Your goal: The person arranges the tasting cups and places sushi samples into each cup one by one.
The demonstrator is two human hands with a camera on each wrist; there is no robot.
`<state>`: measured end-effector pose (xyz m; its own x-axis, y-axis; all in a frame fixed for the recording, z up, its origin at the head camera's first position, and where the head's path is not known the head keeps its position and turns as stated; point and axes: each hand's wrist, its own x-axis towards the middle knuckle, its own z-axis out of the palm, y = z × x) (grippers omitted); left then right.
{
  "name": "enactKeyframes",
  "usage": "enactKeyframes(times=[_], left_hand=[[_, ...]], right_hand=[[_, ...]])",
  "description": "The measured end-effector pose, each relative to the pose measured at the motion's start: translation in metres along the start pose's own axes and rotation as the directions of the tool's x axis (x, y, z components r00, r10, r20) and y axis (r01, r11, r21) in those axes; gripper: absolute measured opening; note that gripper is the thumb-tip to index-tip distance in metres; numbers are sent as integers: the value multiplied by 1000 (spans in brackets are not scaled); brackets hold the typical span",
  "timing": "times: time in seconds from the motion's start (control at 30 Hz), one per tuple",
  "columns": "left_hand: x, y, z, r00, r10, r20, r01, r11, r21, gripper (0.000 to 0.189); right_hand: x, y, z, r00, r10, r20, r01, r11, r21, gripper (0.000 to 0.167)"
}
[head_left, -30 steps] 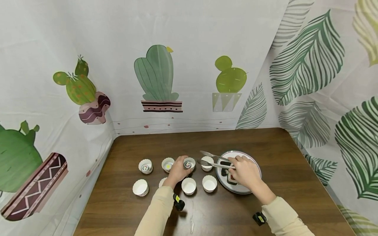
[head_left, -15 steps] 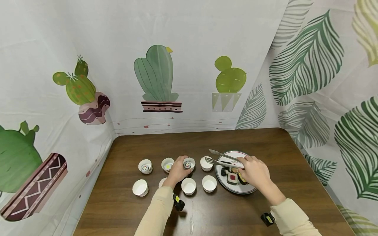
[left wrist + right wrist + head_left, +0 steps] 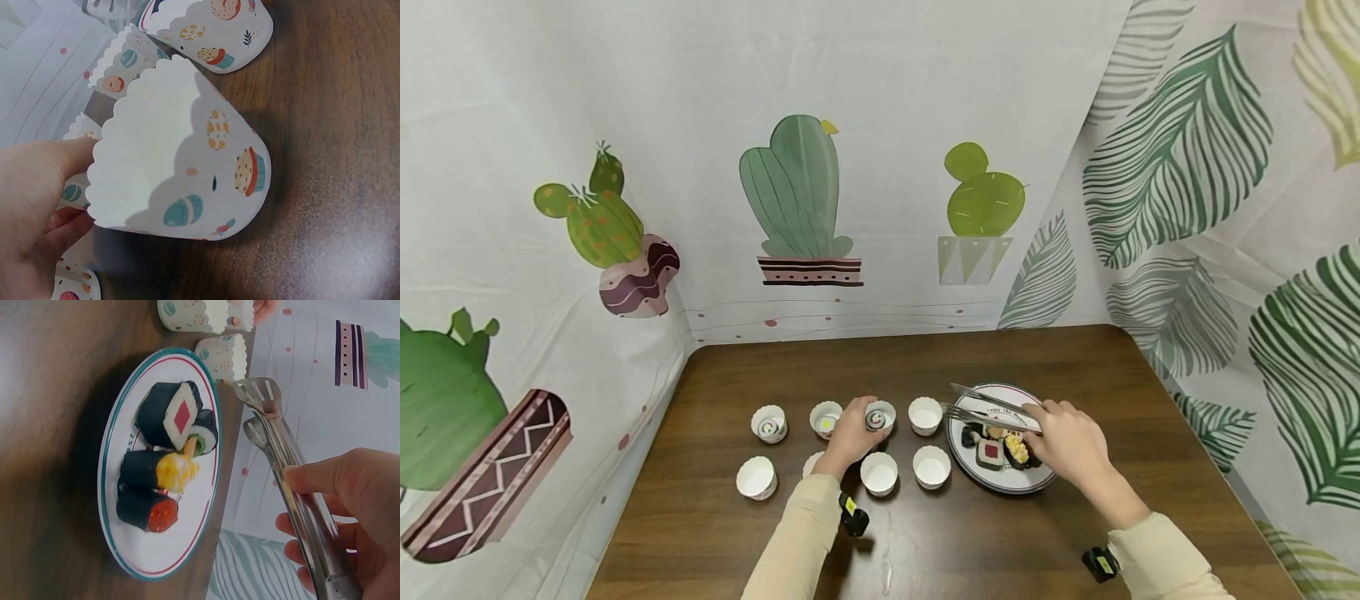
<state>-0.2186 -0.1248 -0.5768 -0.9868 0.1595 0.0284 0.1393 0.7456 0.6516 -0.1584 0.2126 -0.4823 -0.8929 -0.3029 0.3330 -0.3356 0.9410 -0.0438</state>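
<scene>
Brown wooden table, both grips occupied

On its right side I see a round white plate with a teal-and-red rim. The right hand curls round slim silver metal tongs, their ends parted, raised near the plate. The left hand pinches a white scalloped paper cup. Dark-wrapped sushi pieces lie on the plate; one small round sushi roll sits inside the pinched cup.

Head view looks forward and down on the table; wrist views peer in close, sharing the cups.
</scene>
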Motion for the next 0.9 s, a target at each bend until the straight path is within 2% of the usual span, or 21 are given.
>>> enactKeyframes(times=[0.27, 0.9], left_hand=[[0, -2, 0, 1000, 16, -12, -16, 1000, 11, 60], [-1, 1, -1, 1000, -3, -3, 3, 1000, 20, 60]], right_hand=[[-10, 11, -1, 1000, 1, 1, -1, 1000, -5, 39], [-25, 24, 1, 999, -10, -40, 9, 1000, -29, 35]])
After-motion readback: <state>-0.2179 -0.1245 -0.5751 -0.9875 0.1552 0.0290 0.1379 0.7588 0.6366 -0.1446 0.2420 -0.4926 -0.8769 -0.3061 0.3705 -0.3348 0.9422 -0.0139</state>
